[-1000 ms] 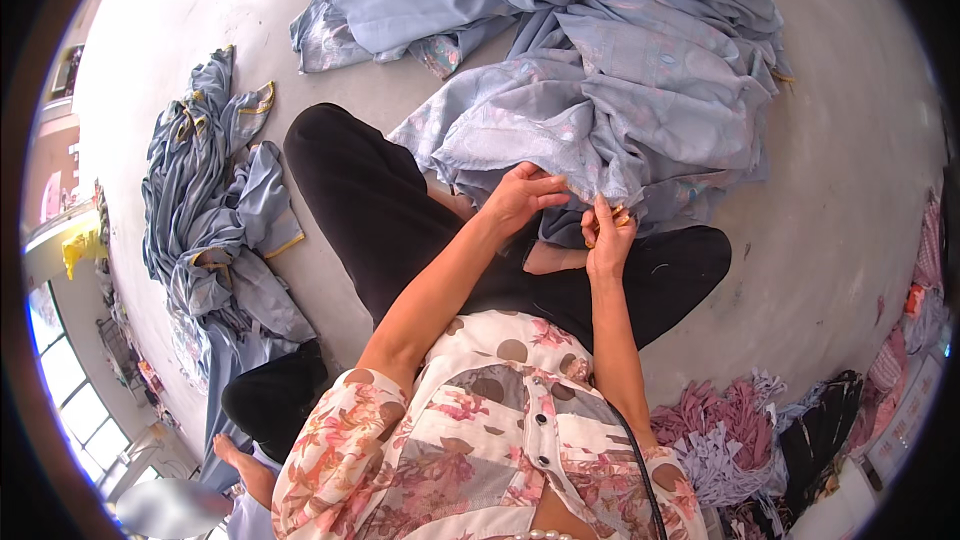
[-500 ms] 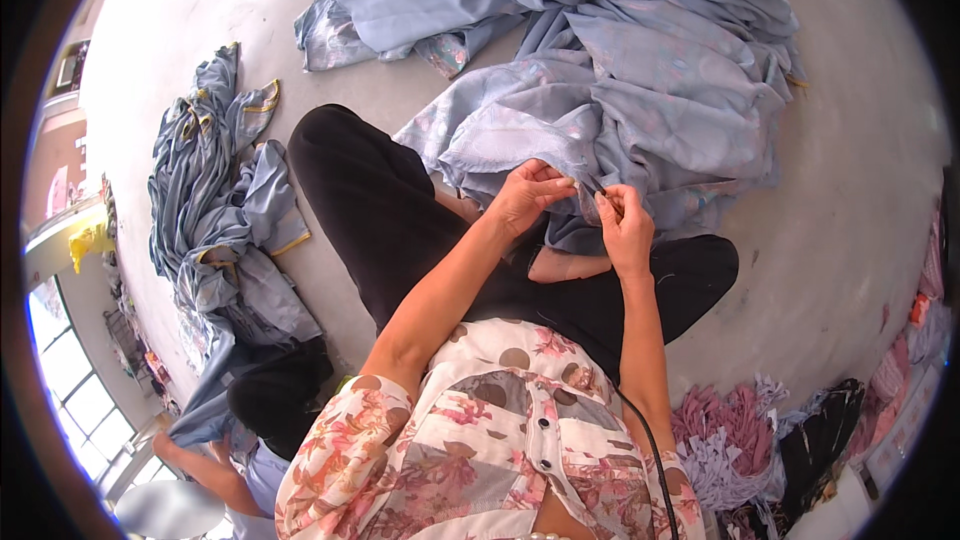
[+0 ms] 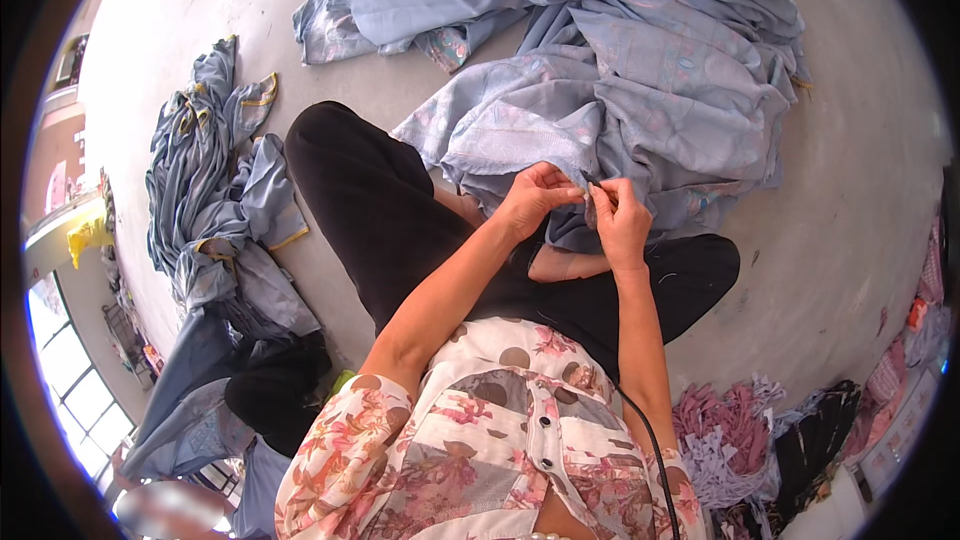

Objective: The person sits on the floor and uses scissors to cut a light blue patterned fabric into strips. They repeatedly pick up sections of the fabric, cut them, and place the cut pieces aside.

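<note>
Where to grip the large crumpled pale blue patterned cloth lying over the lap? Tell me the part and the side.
Grip the large crumpled pale blue patterned cloth at its near hem edge, where both hands pinch it: left hand, right hand. Come from the lap side; that edge lies free and folded toward the person, while the rest is a heaped bulk.

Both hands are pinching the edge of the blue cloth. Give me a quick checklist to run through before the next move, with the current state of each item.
1. Left hand grips the edge of the blue cloth: ok.
2. Right hand pinches the same edge close beside it: ok.
3. Small dark tool held between the hands: ok; its kind, cannot tell.
4. Cloth edge taut between the fingers: cannot tell, hands cover it.
5. Cloth bulk lies free on the floor ahead, not caught under the legs: cannot tell.
6. Second blue pile apart at the left: ok.
</note>
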`<state>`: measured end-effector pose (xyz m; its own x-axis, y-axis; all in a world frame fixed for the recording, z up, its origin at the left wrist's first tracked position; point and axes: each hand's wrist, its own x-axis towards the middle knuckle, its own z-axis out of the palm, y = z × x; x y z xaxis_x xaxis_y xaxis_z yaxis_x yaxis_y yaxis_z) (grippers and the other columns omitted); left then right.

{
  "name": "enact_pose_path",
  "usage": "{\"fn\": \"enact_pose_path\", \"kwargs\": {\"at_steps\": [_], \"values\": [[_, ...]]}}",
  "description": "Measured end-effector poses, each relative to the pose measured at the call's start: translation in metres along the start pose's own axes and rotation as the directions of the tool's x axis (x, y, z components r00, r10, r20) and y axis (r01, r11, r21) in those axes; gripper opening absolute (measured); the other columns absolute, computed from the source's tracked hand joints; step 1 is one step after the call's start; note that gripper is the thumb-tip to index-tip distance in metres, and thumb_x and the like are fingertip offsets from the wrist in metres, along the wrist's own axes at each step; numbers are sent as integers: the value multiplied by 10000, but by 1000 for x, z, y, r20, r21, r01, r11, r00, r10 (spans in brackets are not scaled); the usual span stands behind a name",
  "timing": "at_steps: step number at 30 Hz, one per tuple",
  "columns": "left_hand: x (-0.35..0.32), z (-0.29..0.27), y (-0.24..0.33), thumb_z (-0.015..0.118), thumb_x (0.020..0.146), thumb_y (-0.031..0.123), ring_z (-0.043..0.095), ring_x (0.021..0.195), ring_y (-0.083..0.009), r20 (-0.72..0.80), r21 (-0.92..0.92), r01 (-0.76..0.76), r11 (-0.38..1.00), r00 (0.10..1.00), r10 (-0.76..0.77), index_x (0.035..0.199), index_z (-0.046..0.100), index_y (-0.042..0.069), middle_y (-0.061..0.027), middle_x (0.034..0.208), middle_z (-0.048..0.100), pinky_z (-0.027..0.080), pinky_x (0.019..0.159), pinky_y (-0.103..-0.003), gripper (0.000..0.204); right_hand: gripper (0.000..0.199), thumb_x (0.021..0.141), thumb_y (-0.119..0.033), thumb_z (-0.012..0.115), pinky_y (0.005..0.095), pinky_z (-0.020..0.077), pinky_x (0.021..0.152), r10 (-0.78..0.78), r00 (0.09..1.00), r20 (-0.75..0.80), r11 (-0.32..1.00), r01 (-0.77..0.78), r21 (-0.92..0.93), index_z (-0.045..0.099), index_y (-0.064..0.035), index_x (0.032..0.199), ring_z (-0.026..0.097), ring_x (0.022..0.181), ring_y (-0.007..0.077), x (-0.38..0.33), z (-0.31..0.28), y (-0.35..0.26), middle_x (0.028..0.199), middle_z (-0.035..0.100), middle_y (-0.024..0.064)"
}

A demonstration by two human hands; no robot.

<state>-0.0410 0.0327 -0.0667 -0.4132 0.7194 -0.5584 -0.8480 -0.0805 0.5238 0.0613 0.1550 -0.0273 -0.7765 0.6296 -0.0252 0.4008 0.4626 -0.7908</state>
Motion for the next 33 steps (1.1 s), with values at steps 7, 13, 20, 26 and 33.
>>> {"fn": "enact_pose_path", "kwargs": {"at_steps": [7, 13, 20, 26, 33], "values": [[-5, 8, 7, 664, 751, -62, 617, 904, -197, -13, -88, -2, 996, 1000, 1, 1041, 535, -9, -109, 975, 630, 511, 804, -317, 321, 210, 877, -191, 624, 254, 457, 597, 252, 967, -33, 887, -217, 409, 547, 4, 891, 565, 678, 99, -5, -5, 9, 761, 617, 56], [-5, 6, 5, 659, 756, -64, 619, 901, -197, -2, -116, -10, 993, 1000, 10, 1056, 523, 2, -106, 973, 629, 517, 809, -321, 336, 206, 860, -184, 638, 278, 490, 613, 135, 991, 22, 965, -136, 226, 569, 2, 915, 625, 677, 147, -16, -4, 8, 769, 648, 100], [-6, 6, 3, 644, 773, -60, 609, 928, -209, 14, -97, 1, 995, 1000, 0, 1079, 496, -15, -117, 1001, 614, 500, 823, -339, 344, 169, 855, -137, 642, 250, 481, 605, 12, 1000, 21, 999, -13, 33, 569, -3, 925, 608, 673, 103, -10, 0, 6, 758, 644, 61], [-7, 9, 4, 644, 765, -69, 613, 898, -206, -9, -80, -11, 997, 1000, 10, 1071, 502, -10, -113, 990, 613, 506, 808, -332, 343, 200, 824, -191, 669, 314, 490, 567, 81, 996, -45, 988, -74, 138, 578, -28, 897, 649, 642, 226, -11, -1, 4, 743, 653, 96], [-5, 6, 2, 649, 765, -65, 612, 909, -203, 28, -42, 7, 999, 1000, -6, 1062, 512, -6, -110, 986, 615, 509, 810, -330, 333, 168, 845, -134, 652, 257, 481, 585, -55, 998, -8, 998, 55, -8, 571, 1, 904, 603, 654, 102, -10, 0, 7, 712, 631, 71]]}}
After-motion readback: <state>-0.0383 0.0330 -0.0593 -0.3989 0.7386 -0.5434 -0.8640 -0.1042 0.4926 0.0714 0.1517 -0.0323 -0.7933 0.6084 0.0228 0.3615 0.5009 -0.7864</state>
